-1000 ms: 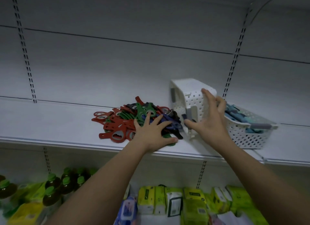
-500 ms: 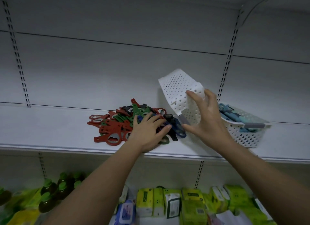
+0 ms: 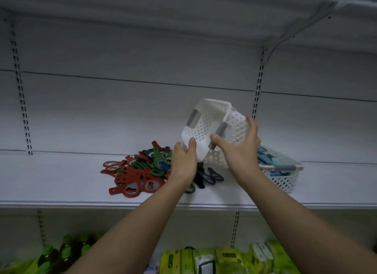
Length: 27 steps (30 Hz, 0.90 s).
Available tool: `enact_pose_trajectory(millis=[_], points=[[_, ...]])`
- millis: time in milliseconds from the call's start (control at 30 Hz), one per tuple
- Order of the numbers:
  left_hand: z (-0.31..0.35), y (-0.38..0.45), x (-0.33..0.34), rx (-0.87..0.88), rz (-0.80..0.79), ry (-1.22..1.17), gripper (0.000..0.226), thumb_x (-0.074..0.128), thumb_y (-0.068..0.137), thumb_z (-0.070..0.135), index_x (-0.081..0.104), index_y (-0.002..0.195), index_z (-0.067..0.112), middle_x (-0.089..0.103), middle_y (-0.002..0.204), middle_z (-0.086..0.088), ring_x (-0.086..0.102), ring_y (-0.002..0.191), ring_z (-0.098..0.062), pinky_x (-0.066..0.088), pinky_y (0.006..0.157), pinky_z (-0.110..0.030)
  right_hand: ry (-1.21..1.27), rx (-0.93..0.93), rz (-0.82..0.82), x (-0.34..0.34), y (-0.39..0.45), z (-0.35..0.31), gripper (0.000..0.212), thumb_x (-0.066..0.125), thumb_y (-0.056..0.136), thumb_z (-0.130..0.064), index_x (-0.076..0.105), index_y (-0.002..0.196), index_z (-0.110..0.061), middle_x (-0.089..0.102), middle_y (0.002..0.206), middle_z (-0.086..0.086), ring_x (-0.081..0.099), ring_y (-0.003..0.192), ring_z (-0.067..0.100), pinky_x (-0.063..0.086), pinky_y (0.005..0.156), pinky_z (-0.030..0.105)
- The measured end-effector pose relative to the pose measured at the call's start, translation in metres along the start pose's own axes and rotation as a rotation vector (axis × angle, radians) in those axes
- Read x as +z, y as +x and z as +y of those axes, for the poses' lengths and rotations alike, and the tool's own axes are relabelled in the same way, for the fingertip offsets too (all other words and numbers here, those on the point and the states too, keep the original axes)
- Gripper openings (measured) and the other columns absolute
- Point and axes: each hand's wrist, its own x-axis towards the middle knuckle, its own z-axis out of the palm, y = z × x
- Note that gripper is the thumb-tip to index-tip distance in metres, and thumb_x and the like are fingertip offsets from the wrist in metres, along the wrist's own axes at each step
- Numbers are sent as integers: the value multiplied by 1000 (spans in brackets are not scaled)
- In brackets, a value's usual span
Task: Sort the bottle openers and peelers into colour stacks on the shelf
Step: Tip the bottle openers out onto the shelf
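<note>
A mixed heap of red, green and dark blue bottle openers (image 3: 140, 169) lies on the white shelf (image 3: 61, 184). Above its right end I hold an empty white perforated basket (image 3: 206, 124) tilted in the air, its opening facing me. My right hand (image 3: 238, 149) grips its right wall. My left hand (image 3: 184, 163) holds its lower left corner from below. A few dark blue openers (image 3: 210, 176) lie just under the basket. A second white basket (image 3: 283, 171) on the shelf to the right holds blue and teal peelers (image 3: 267, 159).
The shelf's front edge (image 3: 183, 204) runs across below my wrists. The lower shelf carries green-capped bottles (image 3: 47, 257) at left and yellow-green packets (image 3: 224, 259) at right. Another shelf (image 3: 204, 4) hangs overhead.
My right hand has turned the empty basket over so its opening faces me. My left hand has left the opener pile and risen to the basket's lower corner.
</note>
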Motion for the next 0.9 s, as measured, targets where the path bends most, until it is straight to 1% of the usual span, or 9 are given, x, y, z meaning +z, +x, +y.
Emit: enact_pose_trajectory(millis=[67, 167, 267, 367, 433, 500, 600, 733, 900], points=[[10, -3, 3, -191, -170, -252, 64, 28, 99, 62, 45, 144, 20, 59, 134, -7, 60, 115, -27, 51, 97, -41, 124, 103, 11, -1, 1, -2, 107, 88, 64, -39, 20, 145, -49, 33, 145, -1, 42, 121, 17, 43, 104, 44], [16, -14, 3, -370, -397, -656, 66, 27, 93, 73, 54, 135, 30, 61, 130, -14, 63, 112, -36, 57, 88, -48, 319, 223, -11, -3, -3, -5, 112, 89, 41, -54, 26, 134, -60, 42, 143, -1, 53, 121, 25, 54, 92, 53], [19, -25, 2, -415, -438, -812, 61, 37, 93, 71, 58, 129, 27, 63, 126, -19, 63, 113, -39, 56, 87, -54, 415, 281, -44, -9, -3, -6, 114, 89, 38, -51, 28, 134, -57, 46, 141, 0, 58, 117, 24, 56, 89, 51], [22, -31, 0, -439, -371, -799, 52, 51, 94, 55, 52, 134, 22, 61, 128, -19, 62, 112, -36, 58, 78, -52, 267, 344, -200, -27, -9, -7, 112, 85, 46, -60, 20, 138, -55, 46, 142, 2, 56, 120, 27, 49, 99, 52], [21, -31, -4, -453, -298, -758, 49, 55, 93, 47, 46, 134, 23, 60, 127, -18, 62, 109, -36, 58, 78, -53, 12, 353, -356, -46, -10, -7, 98, 74, 69, -65, 16, 146, -43, 42, 142, -1, 51, 125, 29, 45, 102, 53], [22, -30, -11, -444, -273, -676, 44, 54, 94, 45, 43, 132, 26, 59, 123, -16, 63, 104, -35, 57, 81, -54, -251, 260, -432, -68, -7, -4, 72, 57, 90, -56, 28, 147, -24, 46, 134, -1, 53, 120, 26, 50, 96, 47], [23, -29, -17, -383, -288, -511, 43, 50, 96, 45, 36, 136, 37, 57, 123, -11, 64, 100, -34, 58, 78, -51, -655, 40, -313, -99, 5, 15, 44, 58, 94, -44, 53, 126, -14, 59, 123, 7, 59, 100, 23, 53, 87, 46], [26, -30, -14, -367, -290, -365, 50, 49, 97, 49, 30, 141, 39, 57, 120, -7, 64, 95, -31, 59, 67, -45, -976, 46, -393, -118, 14, 44, 51, 60, 91, -40, 49, 134, -15, 45, 136, 10, 52, 114, 30, 49, 95, 46], [25, -32, -9, -405, -326, -322, 37, 48, 96, 51, 40, 130, 38, 56, 121, -11, 63, 92, -30, 58, 63, -41, -989, -5, -400, -111, 22, 62, 56, 58, 93, -43, 45, 141, -16, 43, 142, 9, 49, 121, 28, 43, 98, 40]])
